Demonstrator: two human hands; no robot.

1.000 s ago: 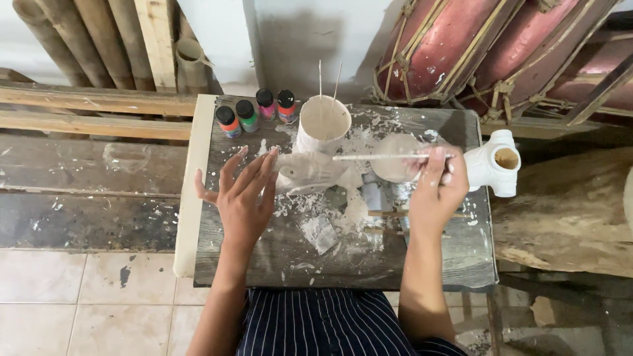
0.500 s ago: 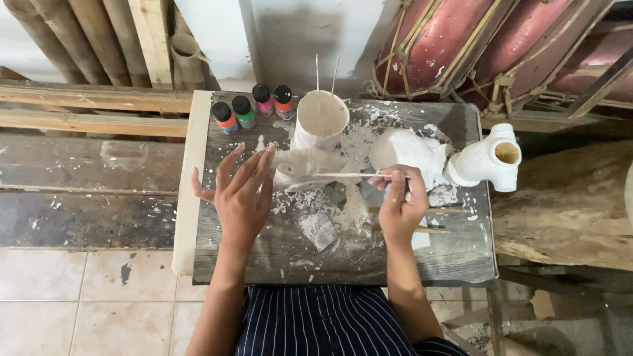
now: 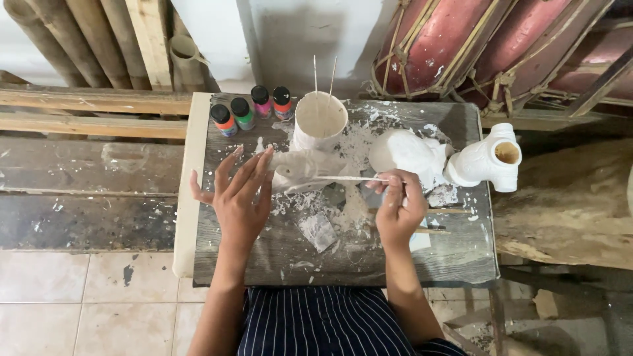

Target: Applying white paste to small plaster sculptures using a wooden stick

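left hand [image 3: 239,198]: fingers spread, flat beside the white figure [image 3: 304,169], mid-worktop
right hand [image 3: 399,209]: pinching a thin stick [image 3: 348,178]
back edge: paint bottles [image 3: 252,109]

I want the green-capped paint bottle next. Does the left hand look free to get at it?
Probably yes. The left hand lies open and holds nothing, and the green-capped bottle stands just beyond its fingertips in the bottle row, with only bare, plaster-flecked board between them.

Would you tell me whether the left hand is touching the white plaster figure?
Touching: in the head view, left hand fingertips rest against the white plaster figure.
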